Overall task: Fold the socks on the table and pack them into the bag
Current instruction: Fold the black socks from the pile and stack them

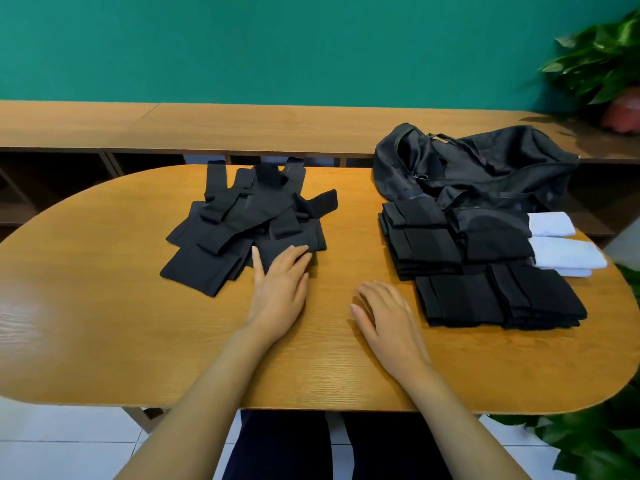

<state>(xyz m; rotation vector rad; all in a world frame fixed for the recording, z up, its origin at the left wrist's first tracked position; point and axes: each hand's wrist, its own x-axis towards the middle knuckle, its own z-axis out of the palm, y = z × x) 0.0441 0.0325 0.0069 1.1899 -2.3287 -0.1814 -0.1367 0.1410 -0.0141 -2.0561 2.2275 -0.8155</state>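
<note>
Many loose black socks [249, 220] lie crossed over each other in a flat heap on the left of the table [104, 323], so pulling one from the near edge may drag its neighbours along and mess them up more. The left grip [280, 285] lies open, straight fingers [292, 258] resting on the nearest sock [294, 237] and holding nothing, and the right grip [384, 317] lies open and flat on the table, apart from the heap. Folded socks [485, 271] sit in neat stacks on the right, just in front of the soft, floppy black bag [485, 164], which may sag shut when they go in.
</note>
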